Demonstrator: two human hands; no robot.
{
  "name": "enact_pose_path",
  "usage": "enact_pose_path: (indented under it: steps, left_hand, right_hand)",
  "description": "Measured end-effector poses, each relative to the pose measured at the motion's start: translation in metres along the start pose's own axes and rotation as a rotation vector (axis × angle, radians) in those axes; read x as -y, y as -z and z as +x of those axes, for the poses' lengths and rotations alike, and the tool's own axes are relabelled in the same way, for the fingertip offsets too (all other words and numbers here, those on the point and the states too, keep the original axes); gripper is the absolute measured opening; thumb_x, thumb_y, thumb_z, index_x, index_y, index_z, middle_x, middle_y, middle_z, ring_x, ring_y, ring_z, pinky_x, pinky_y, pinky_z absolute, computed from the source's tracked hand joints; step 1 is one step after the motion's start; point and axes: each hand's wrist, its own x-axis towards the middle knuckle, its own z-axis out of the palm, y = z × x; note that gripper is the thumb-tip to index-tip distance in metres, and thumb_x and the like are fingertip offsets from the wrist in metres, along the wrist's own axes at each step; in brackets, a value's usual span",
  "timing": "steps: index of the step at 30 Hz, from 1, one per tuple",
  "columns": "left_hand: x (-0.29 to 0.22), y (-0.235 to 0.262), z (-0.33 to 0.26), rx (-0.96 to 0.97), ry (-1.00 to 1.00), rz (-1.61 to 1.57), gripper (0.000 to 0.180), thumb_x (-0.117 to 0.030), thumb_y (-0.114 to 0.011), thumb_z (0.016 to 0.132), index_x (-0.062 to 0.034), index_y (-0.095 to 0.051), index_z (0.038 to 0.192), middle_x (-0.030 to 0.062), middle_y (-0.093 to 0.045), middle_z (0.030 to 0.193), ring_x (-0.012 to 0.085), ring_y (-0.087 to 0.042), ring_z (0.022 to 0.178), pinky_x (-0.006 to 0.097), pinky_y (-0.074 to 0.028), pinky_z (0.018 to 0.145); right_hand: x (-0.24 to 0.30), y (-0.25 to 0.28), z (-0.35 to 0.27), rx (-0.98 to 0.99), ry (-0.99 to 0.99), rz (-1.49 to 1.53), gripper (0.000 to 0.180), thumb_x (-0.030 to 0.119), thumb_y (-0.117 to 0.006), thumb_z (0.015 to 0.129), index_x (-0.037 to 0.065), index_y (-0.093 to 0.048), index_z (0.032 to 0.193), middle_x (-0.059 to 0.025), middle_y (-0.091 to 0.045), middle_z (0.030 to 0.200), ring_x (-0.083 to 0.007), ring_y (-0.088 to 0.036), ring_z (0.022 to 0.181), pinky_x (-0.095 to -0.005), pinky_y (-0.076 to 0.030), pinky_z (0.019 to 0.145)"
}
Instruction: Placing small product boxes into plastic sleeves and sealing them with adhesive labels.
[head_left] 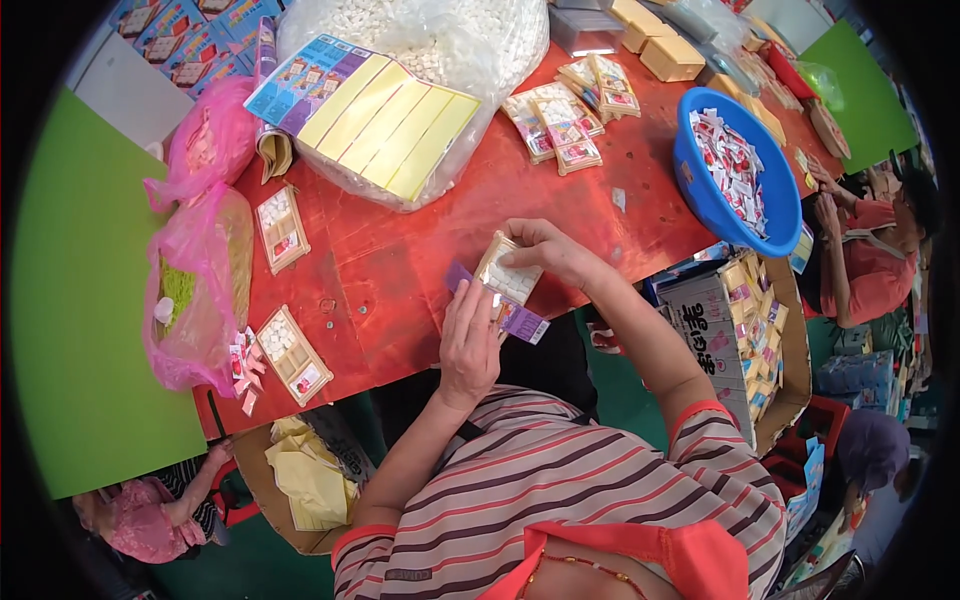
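Between our hands (468, 345), over the bench's (400, 330) near edge, we have a tray (507, 280). To our left lie two trays (292, 355), bags (205, 290) beyond them. Behind, a sheet (390, 125) rests on a sack (470, 40); right of it, piled trays (565, 115), then a basin (784, 210) holding sachets (728, 170). Below right, a box (797, 370) holds packs (755, 330).

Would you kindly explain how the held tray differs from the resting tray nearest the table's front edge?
The held tray is in the left hand and right hand; the resting tray lies on the table. A purple strip touches the held tray, none the resting tray. White pieces fill much of the held tray but mainly one end of the resting tray. Both have pale rims.
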Motion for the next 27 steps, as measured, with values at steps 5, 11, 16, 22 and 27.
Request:
enact_pose_path:
  steps: [5,11,16,22,27]
  left_hand:
    - [0.001,0.003,0.014,-0.028,0.169,-0.104,0.040,0.003,-0.052,0.089,0.0047,-0.050,0.129,0.0225,-0.055,0.126,0.0354,-0.056,0.115,0.038,-0.046,0.096]
    - [0.002,0.012,0.024,0.209,0.742,-0.978,0.034,0.000,-0.050,0.090,0.0035,-0.054,0.124,0.0105,-0.065,0.106,0.0178,-0.063,0.095,0.031,-0.051,0.085]
    - [0.008,0.016,0.022,0.226,0.839,-1.293,0.026,-0.001,-0.053,0.089,0.0034,-0.055,0.114,0.0121,-0.064,0.109,0.0163,-0.063,0.099,0.032,-0.050,0.089]
    - [0.007,0.016,0.018,-0.011,0.846,-1.290,0.023,0.000,-0.052,0.090,0.0044,-0.056,0.112,0.0126,-0.065,0.108,0.0168,-0.063,0.098,0.032,-0.049,0.090]
    - [0.015,0.021,0.017,-0.165,0.783,-1.340,0.028,0.000,-0.051,0.090,0.0053,-0.053,0.118,0.0147,-0.062,0.116,0.0195,-0.060,0.107,0.035,-0.046,0.096]
  right_hand:
    - [0.016,-0.007,-0.009,0.023,0.084,-0.053,0.016,0.007,-0.065,0.082,0.003,-0.059,0.097,-0.0012,-0.062,0.088,-0.0088,-0.058,0.083,-0.0254,-0.046,0.074]
    - [0.038,-0.011,-0.015,0.098,0.136,-0.311,0.018,0.006,-0.065,0.079,0.002,-0.059,0.095,-0.0024,-0.061,0.086,-0.0104,-0.055,0.081,-0.0284,-0.045,0.073]
    - [0.052,-0.022,-0.014,0.177,0.102,-0.474,0.020,0.007,-0.063,0.082,0.001,-0.059,0.101,-0.0022,-0.060,0.086,-0.0111,-0.055,0.083,-0.0309,-0.045,0.076]
    - [0.048,-0.018,-0.038,-0.192,0.386,-0.468,0.040,0.019,-0.064,0.086,0.001,-0.056,0.121,-0.0096,-0.060,0.108,-0.0136,-0.053,0.105,-0.0318,-0.043,0.092]
    - [0.012,-0.020,-0.085,-0.233,0.137,-0.349,0.029,0.014,-0.064,0.087,-0.001,-0.058,0.111,-0.0061,-0.062,0.099,-0.0131,-0.058,0.093,-0.0277,-0.047,0.082]
